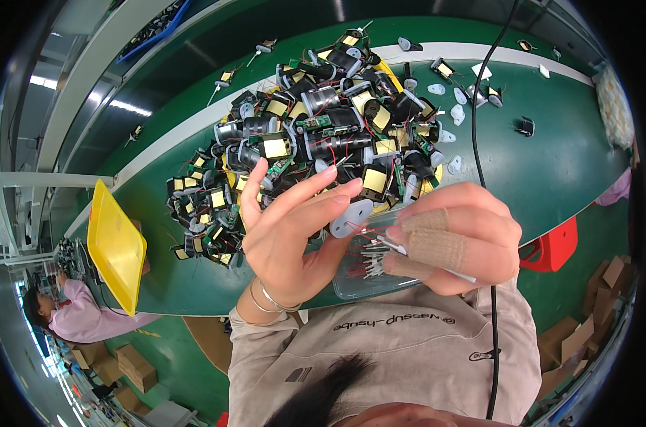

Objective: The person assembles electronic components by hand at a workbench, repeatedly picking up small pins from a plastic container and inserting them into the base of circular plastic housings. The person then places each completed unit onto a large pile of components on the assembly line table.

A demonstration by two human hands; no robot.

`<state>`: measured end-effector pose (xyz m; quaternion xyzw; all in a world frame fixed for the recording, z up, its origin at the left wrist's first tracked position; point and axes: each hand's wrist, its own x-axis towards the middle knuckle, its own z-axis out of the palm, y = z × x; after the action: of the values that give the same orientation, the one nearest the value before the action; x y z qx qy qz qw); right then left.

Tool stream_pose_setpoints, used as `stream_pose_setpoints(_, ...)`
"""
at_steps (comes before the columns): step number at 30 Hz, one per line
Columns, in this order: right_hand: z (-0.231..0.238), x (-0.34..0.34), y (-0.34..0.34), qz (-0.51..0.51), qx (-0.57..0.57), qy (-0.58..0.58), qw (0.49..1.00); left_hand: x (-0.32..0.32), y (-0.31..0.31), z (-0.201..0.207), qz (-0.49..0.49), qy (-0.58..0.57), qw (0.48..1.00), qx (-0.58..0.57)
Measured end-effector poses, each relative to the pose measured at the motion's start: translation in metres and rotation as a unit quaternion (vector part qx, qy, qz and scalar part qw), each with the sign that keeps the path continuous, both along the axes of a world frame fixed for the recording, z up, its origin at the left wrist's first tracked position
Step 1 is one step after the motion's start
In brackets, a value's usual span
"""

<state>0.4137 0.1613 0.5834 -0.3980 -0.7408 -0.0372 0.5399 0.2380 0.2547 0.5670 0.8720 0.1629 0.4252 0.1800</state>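
My left hand (294, 231) is raised with its outer fingers spread. Its thumb and forefinger pinch a pale grey oval plastic end piece (351, 218) with small holes in it. Close beside it, my right hand (458, 238) is closed round a slim white rod-like piece (457, 273), with beige tape wrapped on several fingers. Thin red wires (366, 230) run between the end piece and the right fingertips. Below both hands is a clear plastic tray (344, 290) holding several small white-ended parts with red leads. The right fingers partly hide the rod.
A large heap of black cylindrical parts (330, 146) with circuit boards and yellow pads covers the middle of the green table (543, 164). Loose grey end pieces (457, 114) lie beside it. A black cable (474, 128) hangs at right. A yellow tray (117, 245) stands left.
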Motion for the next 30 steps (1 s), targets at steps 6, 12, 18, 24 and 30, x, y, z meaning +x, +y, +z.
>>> stream_pose_setpoints(6, -0.0034, 0.0016, -0.0004, 0.004, 0.007, -0.001, 1.0, 0.0008, 0.0002, -0.0006, 0.004, -0.004, 1.0, 0.01)
stream_pose_setpoints(12, -0.0023, 0.0009, 0.0002, 0.0, 0.0, 0.0, 1.0, 0.0007, 0.0001, -0.0007, 0.005, -0.003, 1.0, 0.014)
stream_pose_setpoints(18, -0.0018, -0.0043, 0.0014, -0.012, -0.005, 0.023, 1.0, 0.0002, 0.0014, -0.0013, -0.001, -0.004, 1.0, 0.015)
stream_pose_setpoints(24, -0.0024, -0.0055, 0.0007, -0.015, -0.01, 0.053, 0.998, 0.0003, -0.0002, 0.0002, -0.002, -0.003, 1.0, 0.009)
stream_pose_setpoints(30, 0.0003, -0.0067, 0.0008, -0.031, -0.012, 0.026, 0.999, -0.0003, 0.0, 0.0013, 0.0, 0.01, 1.0, 0.008)
